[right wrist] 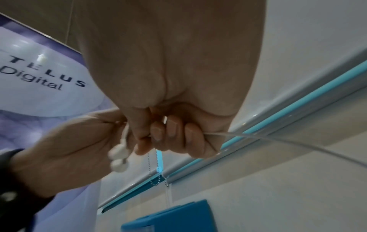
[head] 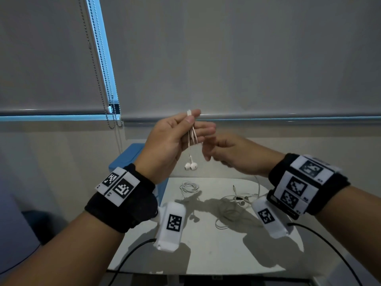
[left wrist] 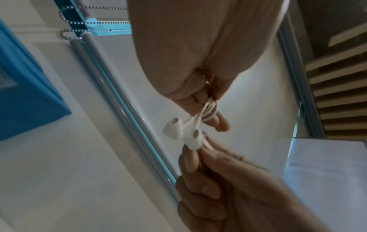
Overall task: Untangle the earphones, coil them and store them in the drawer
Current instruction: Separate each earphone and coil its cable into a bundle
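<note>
My left hand (head: 192, 125) is raised above the table and pinches several loops of a white earphone cable (head: 192, 137) between thumb and fingers. The two earbuds (head: 190, 166) dangle just below it. In the left wrist view the earbuds (left wrist: 182, 133) hang from the loops next to the left fingers (left wrist: 218, 124). My right hand (head: 208, 152) is close on the right, fingers curled round the free stretch of the same cable. The right wrist view shows that cable (right wrist: 258, 136) leaving the curled fingers (right wrist: 170, 133) towards the right. The blue drawer unit (head: 125, 159) stands behind my left wrist.
On the white table (head: 216, 250) lie a small coiled white earphone set (head: 188, 187) and a loose tangle of earphones (head: 237, 200) with a jack plug. Window blinds with bead chains (head: 107, 96) hang behind. Black cables trail off the table's front edge.
</note>
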Motion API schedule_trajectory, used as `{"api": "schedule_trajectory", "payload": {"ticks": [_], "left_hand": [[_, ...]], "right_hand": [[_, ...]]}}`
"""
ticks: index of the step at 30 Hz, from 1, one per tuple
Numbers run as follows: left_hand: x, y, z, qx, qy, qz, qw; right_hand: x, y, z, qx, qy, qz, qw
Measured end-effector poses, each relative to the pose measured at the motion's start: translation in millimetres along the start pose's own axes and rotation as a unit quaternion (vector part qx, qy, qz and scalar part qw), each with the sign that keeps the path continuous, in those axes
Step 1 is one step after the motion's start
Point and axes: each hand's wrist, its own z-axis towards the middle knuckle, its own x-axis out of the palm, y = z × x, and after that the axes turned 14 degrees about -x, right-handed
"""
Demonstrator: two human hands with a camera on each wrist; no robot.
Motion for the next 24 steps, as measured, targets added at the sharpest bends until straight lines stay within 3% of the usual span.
{"api": "schedule_trajectory", "payload": {"ticks": [5, 8, 11, 16, 21, 24], "left_hand": [[-0.2, 2.3, 1.1, 0.028, -0.071, 0.128, 0.989], [-2.4, 4.4, -1.8, 0.033, -0.064, 0.249, 0.966], [-3.5, 5.8, -3.6, 0.008, -0.031, 0.285, 0.958], [-4.7, 0.1, -5.2, -0.036, 0.036, 0.216, 0.975], [-5.1, -12.1, -4.1, -0.014, 0.061, 0.06, 0.996], [-4.0, -13.6, -2.8, -0.001, 0.036, 0.003, 0.999]], "right_hand": [[-2.9, 32.8, -3.8, -0.039, 0.082, -0.029, 0.995], [-20.3, 43.3, 0.1, -0.061, 0.043, -0.036, 0.997], [-40.3, 34.8, 6.3, -0.054, -0.035, -0.072, 0.995], [-52.1, 11.0, 3.6, -0.023, -0.091, -0.067, 0.993], [-27.4, -4.4, -7.0, -0.007, -0.061, -0.013, 0.998], [-10.6, 0.0, -10.8, -0.016, -0.032, -0.012, 0.999]]}}
